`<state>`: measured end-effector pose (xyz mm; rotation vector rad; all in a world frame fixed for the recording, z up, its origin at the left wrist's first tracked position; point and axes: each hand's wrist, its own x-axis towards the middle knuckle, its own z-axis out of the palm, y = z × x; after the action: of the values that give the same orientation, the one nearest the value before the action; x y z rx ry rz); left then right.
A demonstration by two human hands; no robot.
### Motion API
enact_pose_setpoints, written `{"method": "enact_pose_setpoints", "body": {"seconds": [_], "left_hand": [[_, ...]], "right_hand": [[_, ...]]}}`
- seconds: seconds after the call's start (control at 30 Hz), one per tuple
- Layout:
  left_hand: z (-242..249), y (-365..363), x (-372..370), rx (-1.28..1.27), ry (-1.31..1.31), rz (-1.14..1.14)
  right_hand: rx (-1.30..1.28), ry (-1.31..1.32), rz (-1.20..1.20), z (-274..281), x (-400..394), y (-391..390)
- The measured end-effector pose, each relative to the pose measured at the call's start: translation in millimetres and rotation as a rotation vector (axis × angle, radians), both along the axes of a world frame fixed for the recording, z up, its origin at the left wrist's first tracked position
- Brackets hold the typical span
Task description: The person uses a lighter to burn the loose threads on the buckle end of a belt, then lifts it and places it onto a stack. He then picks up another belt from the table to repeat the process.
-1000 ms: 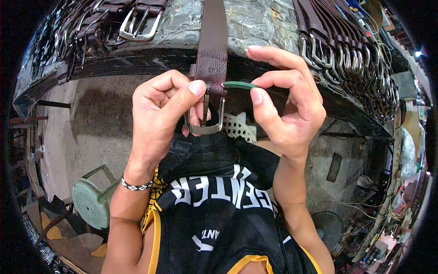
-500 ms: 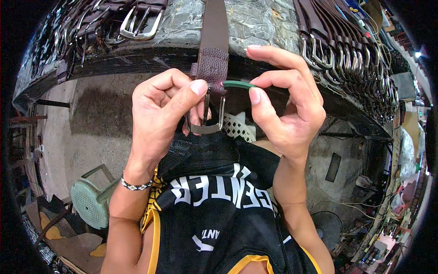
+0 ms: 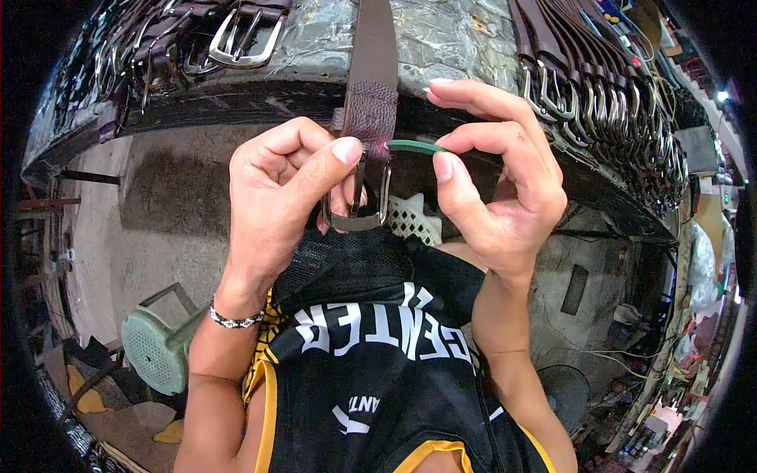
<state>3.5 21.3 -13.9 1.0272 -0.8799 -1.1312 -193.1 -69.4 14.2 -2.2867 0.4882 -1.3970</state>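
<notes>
A dark brown belt [image 3: 373, 55] hangs over the bench edge toward me, its metal buckle [image 3: 356, 223] at the near end. My left hand [image 3: 288, 181] grips the buckle end, thumb at the buckle's left corner and some fingers behind it. Between the thumb and index finger of my right hand [image 3: 505, 173] is a thin green strip [image 3: 415, 147]. The strip's far tip touches the right edge of the belt just above the buckle, at a small pinkish spot. The other fingers of my right hand are raised and spread.
More buckled belts [image 3: 248, 39] lie at the bench's left, and a row of belts [image 3: 583, 79] hangs at the right. The bench edge [image 3: 229, 102] curves across. Below are a green stool [image 3: 158, 351] at left and a fan [image 3: 564, 394] at right.
The belt and green strip have shifted very slightly to the right with my right hand. My grip on both is the same.
</notes>
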Motion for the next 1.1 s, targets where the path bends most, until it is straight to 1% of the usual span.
{"method": "enact_pose_setpoints", "body": {"seconds": [0.2, 0.4, 0.6, 0.73, 0.83, 0.9, 0.93, 1.03, 1.1], "left_hand": [[-1, -1, -1, -0.008, 0.016, -0.005], [-1, -1, 0, 0.002, 0.009, -0.008], [-1, 0, 0, -0.006, 0.020, -0.009], [0, -2, -3, 0.008, 0.040, 0.028], [2, -3, -3, 0.051, -0.045, 0.011], [5, -7, -14, 0.027, -0.015, 0.063], [6, -8, -18, 0.014, 0.000, 0.089], [6, -8, -17, 0.067, -0.089, 0.065], [7, -6, -15, 0.091, -0.107, 0.030]], "right_hand": [[-0.010, 0.018, -0.012, 0, -1, 0], [0.031, -0.039, 0.000, -1, 1, -1], [0.008, 0.007, -0.004, -1, 0, -1], [0.073, -0.094, 0.033, -2, -4, -3], [0.131, -0.164, 0.049, -1, -12, -5], [0.180, -0.191, 0.039, 1, -17, -4], [0.198, -0.192, 0.021, 3, -19, -3], [0.236, -0.176, -0.028, 14, -29, -5], [0.293, -0.052, -0.110, 32, -46, -10]]}}
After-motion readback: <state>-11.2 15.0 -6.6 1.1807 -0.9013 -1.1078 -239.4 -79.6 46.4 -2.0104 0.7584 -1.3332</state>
